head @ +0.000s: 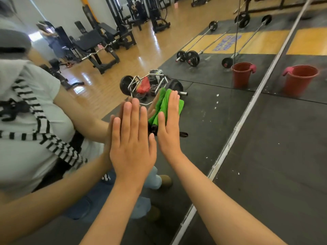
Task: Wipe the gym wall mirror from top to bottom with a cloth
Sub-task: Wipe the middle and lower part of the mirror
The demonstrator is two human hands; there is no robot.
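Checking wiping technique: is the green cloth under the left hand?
No: the right hand presses the green cloth to the wall mirror, while the left hand lies bare on the glass.

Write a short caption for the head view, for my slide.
Left hand flat on the gym mirror, right hand pressing a green cloth to it.

One head view, wide-angle, worn by the person, facing forward and down, tilted. Very close to the mirror (203, 106): forearms come in from the bottom, left hand (132, 138) and right hand (169, 124) sit mid-frame. Mirror fills left and centre; floor (274, 156) sits right of its diagonal lower edge.
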